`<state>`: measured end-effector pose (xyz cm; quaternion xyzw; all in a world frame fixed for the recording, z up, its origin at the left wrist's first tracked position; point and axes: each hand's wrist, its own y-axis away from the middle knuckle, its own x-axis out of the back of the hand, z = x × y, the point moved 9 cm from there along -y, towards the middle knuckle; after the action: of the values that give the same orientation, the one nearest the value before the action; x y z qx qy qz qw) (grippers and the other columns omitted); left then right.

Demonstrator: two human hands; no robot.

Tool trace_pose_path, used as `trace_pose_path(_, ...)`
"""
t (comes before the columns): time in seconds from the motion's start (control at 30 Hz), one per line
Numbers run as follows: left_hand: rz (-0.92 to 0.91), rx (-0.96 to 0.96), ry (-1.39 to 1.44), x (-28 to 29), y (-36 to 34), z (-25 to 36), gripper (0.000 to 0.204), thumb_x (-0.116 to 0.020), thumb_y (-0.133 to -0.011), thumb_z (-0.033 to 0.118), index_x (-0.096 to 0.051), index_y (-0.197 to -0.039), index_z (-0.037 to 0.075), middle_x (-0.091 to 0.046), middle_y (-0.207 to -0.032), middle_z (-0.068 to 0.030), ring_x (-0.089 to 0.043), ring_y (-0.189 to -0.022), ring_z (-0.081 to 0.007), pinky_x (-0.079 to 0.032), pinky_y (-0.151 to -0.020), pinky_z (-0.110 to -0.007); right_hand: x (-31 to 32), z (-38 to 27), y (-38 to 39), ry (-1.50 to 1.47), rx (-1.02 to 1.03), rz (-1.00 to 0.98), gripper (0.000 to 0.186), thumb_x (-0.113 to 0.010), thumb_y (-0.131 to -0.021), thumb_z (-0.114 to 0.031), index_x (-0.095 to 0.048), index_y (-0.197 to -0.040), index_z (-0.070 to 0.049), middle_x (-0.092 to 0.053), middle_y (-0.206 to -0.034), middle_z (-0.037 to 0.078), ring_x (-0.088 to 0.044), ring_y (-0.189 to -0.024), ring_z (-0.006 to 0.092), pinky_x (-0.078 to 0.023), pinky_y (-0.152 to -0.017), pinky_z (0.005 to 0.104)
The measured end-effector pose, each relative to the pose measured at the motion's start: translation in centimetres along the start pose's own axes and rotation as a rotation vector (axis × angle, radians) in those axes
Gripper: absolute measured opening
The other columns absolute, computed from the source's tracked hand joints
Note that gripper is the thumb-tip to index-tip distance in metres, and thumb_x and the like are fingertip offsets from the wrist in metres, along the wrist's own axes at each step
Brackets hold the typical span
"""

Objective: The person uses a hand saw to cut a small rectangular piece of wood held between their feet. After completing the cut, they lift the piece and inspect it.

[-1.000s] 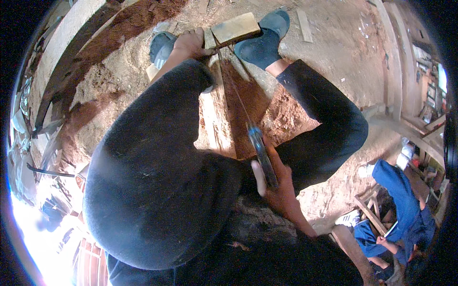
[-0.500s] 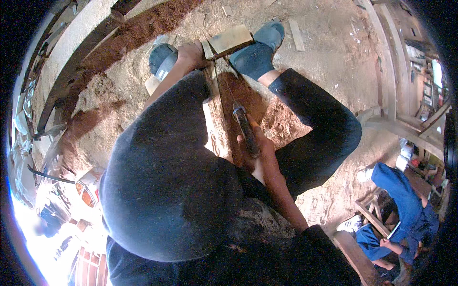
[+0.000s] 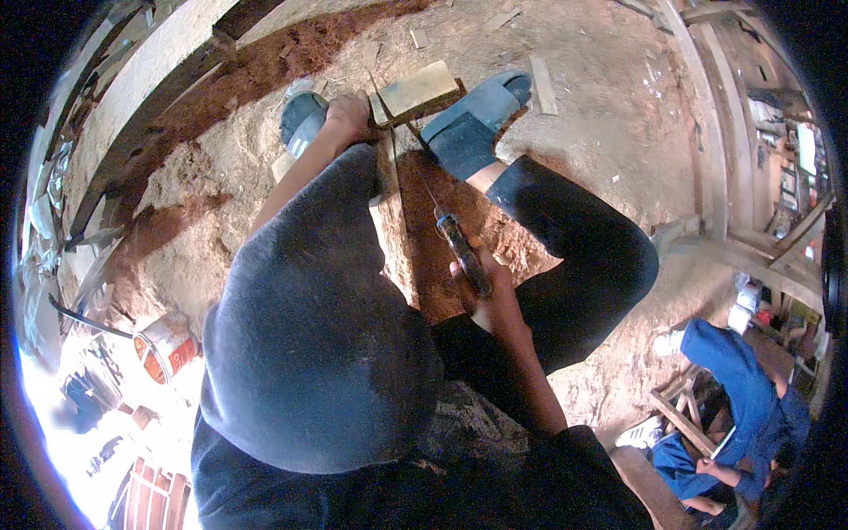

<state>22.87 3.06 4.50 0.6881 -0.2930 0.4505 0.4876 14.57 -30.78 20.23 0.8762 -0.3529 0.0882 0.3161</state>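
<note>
Over dirt floor (image 3: 601, 150), the left hand (image 3: 350, 115), grip unclear, seemingly steadies a wooden block (image 3: 424, 91) against the handsaw (image 3: 461, 250) the right hand (image 3: 495, 290) clasps.

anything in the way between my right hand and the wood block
Nothing visible blocks the way; the saw in your right hand points toward the wood block, with your right shoe close beside that line.

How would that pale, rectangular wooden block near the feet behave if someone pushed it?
The pale, rectangular wooden block probably won't roll, given its flat faces. It's likely stiff, being thick, solid-looking wood.
</note>
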Motion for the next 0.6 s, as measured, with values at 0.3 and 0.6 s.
trace_pose_path(0.3, 0.109, -0.086, 0.132, 0.9, 1.1, 0.1, 0.095, -0.066, -0.069, 0.074, -0.049, -0.113, -0.008, -0.064, -0.105, -0.0246, -0.065, -0.101, -0.0367, -0.053, -0.086, -0.042, -1.5, -0.6, 6.5, 0.085, -0.077, -0.068, 0.046, -0.058, -0.093, -0.014, -0.046, -0.137, -0.009, -0.062, -0.079, 0.018, -0.063, -0.067, 0.0235, -0.049, -0.064, 0.0345)
trace_pose_path(0.6, 0.025, -0.060, 0.228, 0.3, 1.3, -0.6, 0.091, -0.072, -0.068, 0.069, -0.047, -0.111, -0.007, -0.069, -0.096, -0.0240, -0.068, -0.092, -0.0366, -0.054, -0.079, -0.042, -2.7, -1.9, 3.1, 0.080, 0.095, -0.015, 0.075, -0.060, -0.082, 0.002, -0.032, -0.149, -0.014, -0.059, -0.122, 0.026, -0.061, -0.110, 0.0368, -0.049, -0.089, 0.0423)
